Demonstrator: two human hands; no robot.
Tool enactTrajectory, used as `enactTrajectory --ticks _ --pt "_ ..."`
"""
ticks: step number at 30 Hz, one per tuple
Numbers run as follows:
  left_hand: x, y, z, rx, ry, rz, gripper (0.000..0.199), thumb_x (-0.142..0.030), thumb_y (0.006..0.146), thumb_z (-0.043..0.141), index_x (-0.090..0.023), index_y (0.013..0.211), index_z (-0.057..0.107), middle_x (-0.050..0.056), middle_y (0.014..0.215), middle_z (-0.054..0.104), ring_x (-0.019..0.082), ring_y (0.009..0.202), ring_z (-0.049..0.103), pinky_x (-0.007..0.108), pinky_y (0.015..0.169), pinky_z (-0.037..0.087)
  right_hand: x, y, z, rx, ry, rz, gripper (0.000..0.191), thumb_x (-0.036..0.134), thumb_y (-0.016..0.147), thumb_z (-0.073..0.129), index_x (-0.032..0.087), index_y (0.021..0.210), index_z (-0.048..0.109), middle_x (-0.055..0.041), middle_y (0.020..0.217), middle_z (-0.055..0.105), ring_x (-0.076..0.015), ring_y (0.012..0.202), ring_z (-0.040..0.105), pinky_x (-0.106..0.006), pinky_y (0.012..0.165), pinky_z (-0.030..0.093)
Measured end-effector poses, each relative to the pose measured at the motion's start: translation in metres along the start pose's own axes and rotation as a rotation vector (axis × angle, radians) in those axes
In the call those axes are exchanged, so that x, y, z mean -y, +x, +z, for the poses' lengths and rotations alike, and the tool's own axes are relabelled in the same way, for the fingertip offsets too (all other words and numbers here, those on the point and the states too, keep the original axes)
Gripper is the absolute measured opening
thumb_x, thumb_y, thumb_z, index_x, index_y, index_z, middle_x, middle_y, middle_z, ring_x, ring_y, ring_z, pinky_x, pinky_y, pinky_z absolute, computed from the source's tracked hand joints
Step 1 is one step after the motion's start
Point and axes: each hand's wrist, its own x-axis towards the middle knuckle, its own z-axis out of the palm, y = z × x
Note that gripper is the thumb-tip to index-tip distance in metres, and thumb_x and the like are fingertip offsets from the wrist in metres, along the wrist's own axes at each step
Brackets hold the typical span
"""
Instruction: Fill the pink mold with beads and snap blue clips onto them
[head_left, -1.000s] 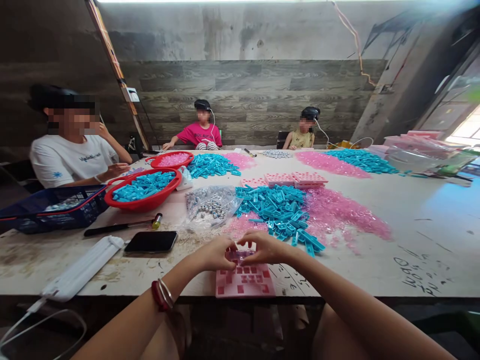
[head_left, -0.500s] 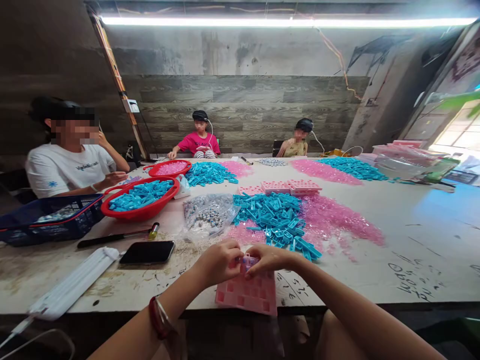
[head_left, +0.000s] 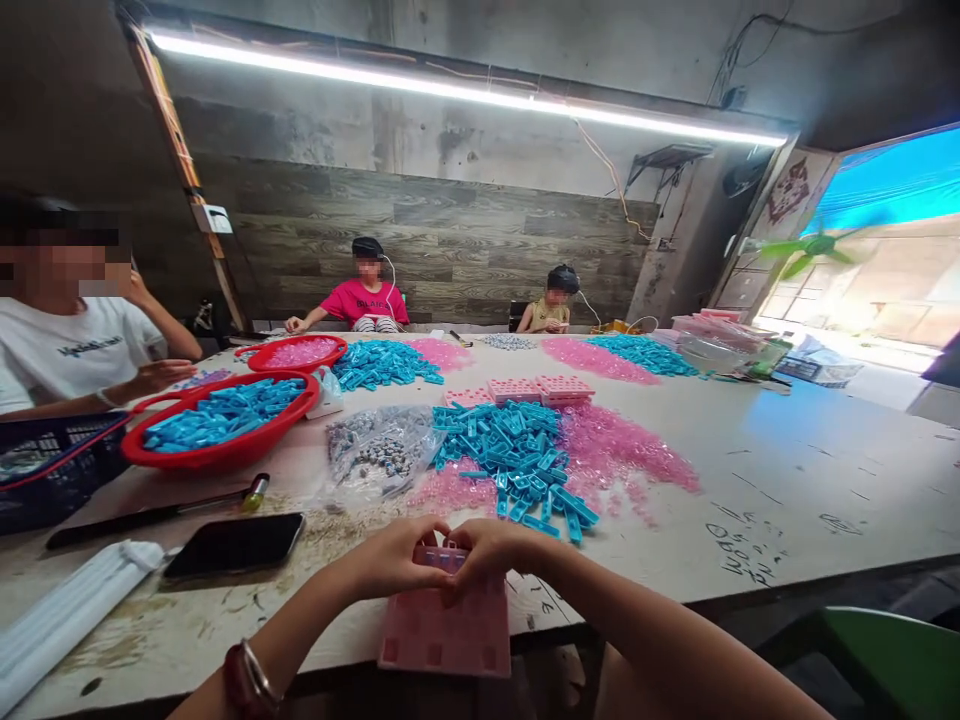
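Near the table's front edge lies a pink tray with square recesses, jutting a little over the edge. At its far end a small pink plastic piece with a loop shows between my fingers, with bluish bits in it. My left hand pinches it from the left, fingers curled and thumb across. From the right my right hand closes on the same piece, its thumb pointing down over the tray. Fingers partly hide the piece; whether it sits in the tray I cannot tell. Beyond the hands lie blue plastic pieces and clear pink bits.
A bag of small beads, a phone, a hammer and a white power strip lie leftward. Red baskets hold blue and pink pieces. Pink trays are stacked behind. Three other people sit around the table.
The view has turned right and tilted, so the table's things appear farther left. Both hands stay together at the tray's far end, the left thumb now stretched across towards the right hand.
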Motion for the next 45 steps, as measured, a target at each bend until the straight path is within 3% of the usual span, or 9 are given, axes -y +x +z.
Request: enactTrajectory --ticks 6,15,24,30,35,38,40,42,45 --pt "0.006 -0.001 0.001 -0.004 -0.061 0.008 0.042 -0.031 0.067 0.066 -0.019 0.106 0.058 0.001 0.089 0.063 0.016 0.076 0.055 0.023 0.064 0.039 0.004 0.000 0.006 -0.049 0.012 0.058 0.033 0.031 0.047 0.077 0.019 0.074 0.064 0.0060 0.059 0.051 -0.0092 0.055 0.047 -0.018 0.046 0.030" --pt "0.003 -0.003 0.001 0.010 -0.084 0.017 0.041 -0.027 0.064 0.070 -0.018 0.102 0.060 -0.002 0.074 0.059 0.012 0.065 0.051 0.018 0.054 0.035 -0.009 0.006 0.023 -0.120 0.048 0.020 0.029 0.031 0.049 0.073 0.018 0.073 0.065 0.0058 0.058 0.050 -0.0078 0.052 0.042 -0.019 0.044 0.026" --pt "0.001 -0.004 0.005 0.015 -0.031 0.080 0.040 -0.031 0.066 0.069 -0.018 0.104 0.061 -0.001 0.076 0.061 0.012 0.065 0.051 0.018 0.054 0.035 -0.012 0.003 0.031 -0.158 0.104 -0.035 0.029 0.026 0.050 0.071 0.015 0.076 0.065 0.0040 0.062 0.053 -0.0089 0.055 0.044 -0.019 0.046 0.027" --pt "0.007 -0.004 0.005 0.011 0.000 0.019 0.045 -0.037 0.067 0.068 -0.020 0.107 0.060 0.000 0.078 0.062 0.013 0.065 0.052 0.018 0.053 0.034 -0.014 0.010 0.027 -0.143 0.043 -0.073 0.026 0.029 0.052 0.071 0.014 0.073 0.065 0.0050 0.058 0.049 -0.0080 0.053 0.040 -0.019 0.045 0.025" --pt "0.019 0.000 -0.002 -0.020 0.093 -0.043 0.024 -0.032 0.078 0.056 -0.017 0.095 0.064 0.000 0.080 0.063 0.013 0.070 0.053 0.019 0.057 0.035 -0.019 0.016 0.011 -0.304 -0.108 -0.177 0.027 0.036 0.056 0.071 0.013 0.068 0.064 0.0034 0.056 0.051 -0.0099 0.054 0.044 -0.020 0.046 0.027" --pt "0.027 0.001 -0.006 -0.097 0.150 -0.081 0.023 -0.029 0.080 0.052 -0.017 0.098 0.060 0.001 0.086 0.062 0.014 0.075 0.052 0.020 0.062 0.037 -0.033 0.022 -0.006 -0.313 0.002 -0.276 0.031 0.039 0.064 0.067 0.014 0.083 0.065 -0.0024 0.074 0.064 -0.0163 0.067 0.057 -0.023 0.057 0.041" --pt "0.032 0.002 -0.008 -0.143 0.203 -0.118 0.024 -0.028 0.079 0.053 -0.017 0.099 0.058 0.002 0.090 0.061 0.015 0.078 0.052 0.021 0.064 0.038 -0.046 0.027 -0.018 -0.463 -0.059 -0.344 0.031 0.038 0.068 0.064 0.017 0.090 0.065 -0.0065 0.090 0.066 -0.0213 0.084 0.059 -0.030 0.072 0.046" --pt "0.038 0.002 -0.009 -0.174 0.269 -0.137 0.020 -0.026 0.078 0.054 -0.016 0.096 0.057 0.004 0.093 0.059 0.016 0.081 0.052 0.022 0.067 0.039 -0.059 0.032 -0.028 -0.623 -0.229 -0.420 0.027 0.030 0.070 0.062 0.019 0.095 0.065 -0.0076 0.105 0.063 -0.0243 0.102 0.054 -0.037 0.089 0.041" --pt "0.042 0.003 -0.009 -0.196 0.364 -0.129 0.013 -0.023 0.079 0.052 -0.016 0.090 0.058 0.005 0.092 0.059 0.017 0.083 0.053 0.024 0.071 0.040 -0.074 0.039 -0.035 -0.677 -0.411 -0.462 0.027 0.020 0.073 0.057 0.021 0.099 0.064 -0.0067 0.111 0.061 -0.0235 0.109 0.050 -0.039 0.096 0.038"
